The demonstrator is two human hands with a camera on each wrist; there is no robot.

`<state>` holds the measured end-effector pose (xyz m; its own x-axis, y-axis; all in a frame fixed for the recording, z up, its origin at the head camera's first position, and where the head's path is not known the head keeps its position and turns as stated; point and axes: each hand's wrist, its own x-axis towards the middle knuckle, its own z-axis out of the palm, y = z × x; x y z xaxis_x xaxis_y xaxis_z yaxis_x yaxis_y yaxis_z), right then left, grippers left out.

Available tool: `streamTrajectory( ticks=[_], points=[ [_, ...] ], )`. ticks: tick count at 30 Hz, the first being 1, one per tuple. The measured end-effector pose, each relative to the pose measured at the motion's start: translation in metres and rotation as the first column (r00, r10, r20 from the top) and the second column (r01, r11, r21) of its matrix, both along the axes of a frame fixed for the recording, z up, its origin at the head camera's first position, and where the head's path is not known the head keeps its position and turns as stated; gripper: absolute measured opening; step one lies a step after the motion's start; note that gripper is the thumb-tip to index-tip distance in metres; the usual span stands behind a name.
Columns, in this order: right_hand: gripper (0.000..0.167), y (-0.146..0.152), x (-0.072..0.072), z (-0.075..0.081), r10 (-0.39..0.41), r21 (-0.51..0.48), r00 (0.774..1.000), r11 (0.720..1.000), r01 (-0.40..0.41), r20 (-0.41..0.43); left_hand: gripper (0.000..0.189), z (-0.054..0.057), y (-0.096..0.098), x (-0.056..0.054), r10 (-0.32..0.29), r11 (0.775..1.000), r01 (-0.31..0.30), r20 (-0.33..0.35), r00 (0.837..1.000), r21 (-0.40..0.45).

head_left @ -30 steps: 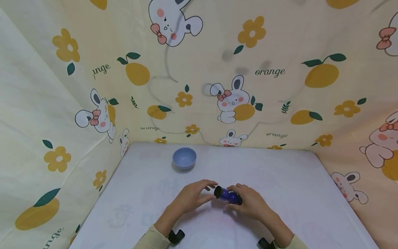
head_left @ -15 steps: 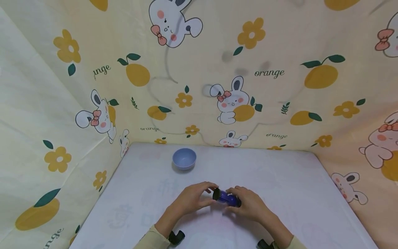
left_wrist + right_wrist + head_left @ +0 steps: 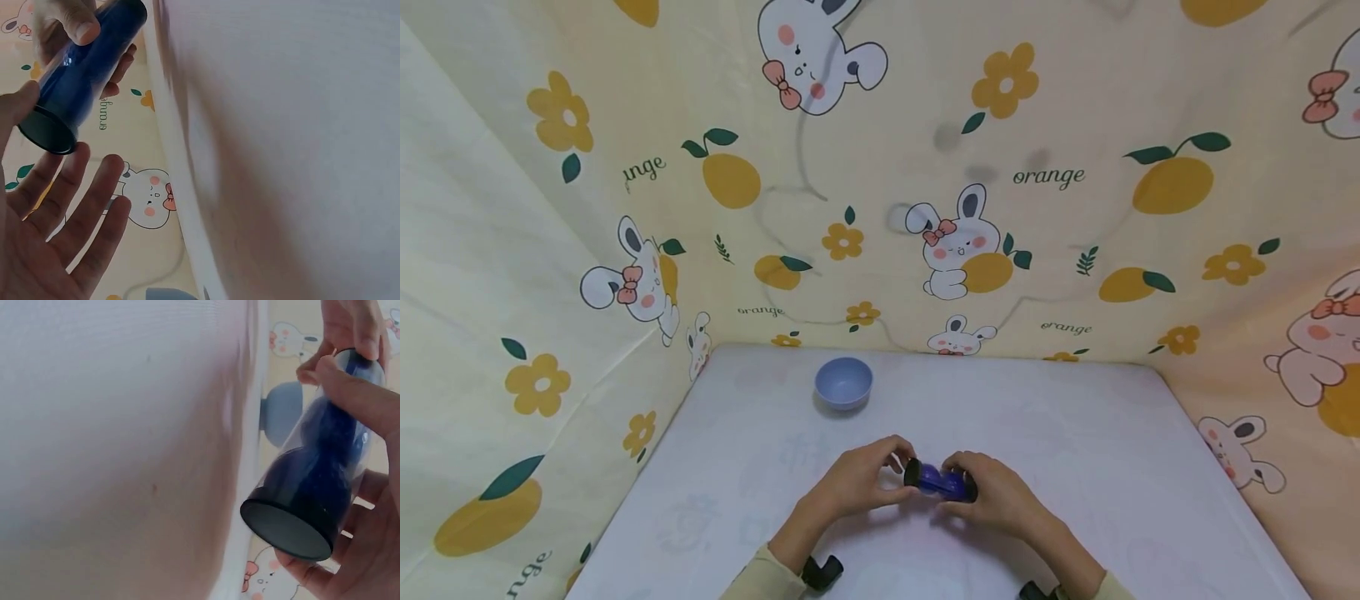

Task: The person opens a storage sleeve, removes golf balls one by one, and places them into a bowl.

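Note:
A sand timer [image 3: 937, 481] with blue bulbs inside a clear tube and black end caps is held tilted between both hands above the white table. My right hand [image 3: 1002, 493] grips the tube near its right end, thumb on one side and fingers on the other, as the right wrist view shows. At the opposite end, my left hand [image 3: 859, 477] pinches the black cap [image 3: 49, 130]. Its thumb lies on one side of that cap and its fingertips meet the rim, while the other fingers spread out in the left wrist view.
A light blue bowl [image 3: 844, 384] stands at the back of the white table [image 3: 1060, 433], left of centre. Cloth [image 3: 880, 167] printed with rabbits and oranges hangs behind the table and along its sides. A black device [image 3: 822, 573] is at the left wrist.
The sand timer has shifted a little left and down in the head view, into the left hand's fingers. Those fingers were loosely around its cap earlier and now meet it.

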<state>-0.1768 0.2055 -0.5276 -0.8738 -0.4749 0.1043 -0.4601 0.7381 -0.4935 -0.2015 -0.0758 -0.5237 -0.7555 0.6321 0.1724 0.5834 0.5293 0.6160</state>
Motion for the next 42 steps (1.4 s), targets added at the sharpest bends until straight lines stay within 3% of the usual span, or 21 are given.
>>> streamTrajectory(
  ticks=[9,15,22,27,38,42],
  points=[
    [0.054,0.008,0.003,-0.005,0.132,-0.069,0.991,0.989,-0.131,0.019,0.048,-0.003,-0.001,0.001,-0.034,0.996,0.025,0.105,0.994,0.087],
    [0.053,0.011,0.004,-0.011,0.106,-0.071,0.993,0.991,-0.110,-0.052,0.049,-0.001,-0.001,0.004,-0.056,0.991,0.036,0.148,0.987,0.131],
    [0.052,0.010,0.006,-0.013,0.136,-0.111,0.990,0.984,-0.138,-0.021,0.049,-0.001,0.000,0.007,-0.073,0.990,0.054,0.145,0.987,0.134],
    [0.059,0.009,0.007,-0.013,0.117,-0.149,0.993,0.982,-0.116,-0.007,0.047,-0.002,-0.001,0.005,-0.053,0.989,0.030,0.153,0.987,0.145],
    [0.055,0.006,0.000,-0.016,0.188,-0.219,0.970,0.951,-0.219,-0.153,0.042,-0.003,-0.002,0.001,-0.077,0.976,0.036,0.185,0.980,0.217],
    [0.052,0.005,0.000,-0.015,0.168,-0.200,0.970,0.959,-0.202,-0.177,0.041,-0.002,-0.002,0.000,-0.065,0.964,0.010,0.198,0.978,0.266]
  ],
)
